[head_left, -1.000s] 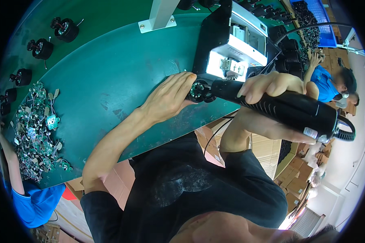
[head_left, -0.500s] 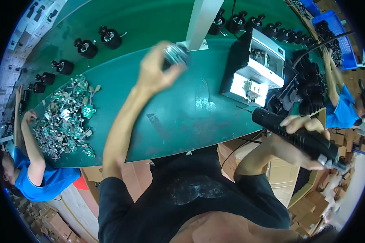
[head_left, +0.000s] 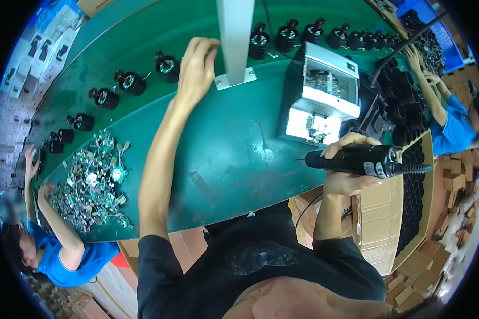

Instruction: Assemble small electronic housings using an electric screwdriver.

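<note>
My left hand (head_left: 197, 74) is over the green band at the far side, left of the grey post. Its fingers are bent and apart from the thumb, and nothing shows between them. Right beside it stands a black cylindrical part (head_left: 166, 68) with a ring of metal and wires on top. In front of my body on the right, my right hand (head_left: 341, 183) is wrapped round a black electric screwdriver (head_left: 351, 160). The tool lies nearly level, its thin bit toward the left over the table edge, its ribbed cord end toward the right.
Green circuit boards with wires (head_left: 93, 181) lie heaped at left. A lit white-and-black machine (head_left: 324, 101) stands at right, with black cylinders (head_left: 402, 95) beyond it. The grey post (head_left: 235, 42) rises from the table (head_left: 223, 159). Co-workers in blue (head_left: 85, 266) are at both sides.
My left hand has let go of the black cylindrical part, which now stands on the green band. The screwdriver has swung more level and moved left. My view has shifted.
</note>
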{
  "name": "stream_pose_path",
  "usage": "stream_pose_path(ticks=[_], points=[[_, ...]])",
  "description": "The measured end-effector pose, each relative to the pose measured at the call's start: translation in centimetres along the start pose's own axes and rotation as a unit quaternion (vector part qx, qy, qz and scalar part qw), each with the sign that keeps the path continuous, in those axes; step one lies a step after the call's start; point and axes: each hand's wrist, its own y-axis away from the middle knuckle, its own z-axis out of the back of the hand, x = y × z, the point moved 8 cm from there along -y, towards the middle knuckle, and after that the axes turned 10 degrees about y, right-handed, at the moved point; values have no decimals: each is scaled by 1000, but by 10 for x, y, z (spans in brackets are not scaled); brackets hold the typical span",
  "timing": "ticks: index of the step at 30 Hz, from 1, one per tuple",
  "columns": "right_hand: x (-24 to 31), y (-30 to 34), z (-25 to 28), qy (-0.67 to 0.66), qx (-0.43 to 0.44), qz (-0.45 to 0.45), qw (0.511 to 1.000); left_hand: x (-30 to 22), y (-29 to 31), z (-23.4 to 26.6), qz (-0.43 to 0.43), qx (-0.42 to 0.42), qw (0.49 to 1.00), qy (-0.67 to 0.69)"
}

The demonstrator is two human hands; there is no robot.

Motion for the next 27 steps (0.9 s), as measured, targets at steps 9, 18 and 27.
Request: stream_pose_path(ticks=[9, 18, 27], points=[[3, 5, 8, 17, -9, -9, 1000, 70, -43, -95, 12, 198, 955, 218], [2, -2, 1, 43, -37, 4, 998, 54, -59, -31, 118, 40, 986, 112], [31, -22, -11, -45, 74, 108, 990, -67, 68, 63, 138, 99, 983, 66]])
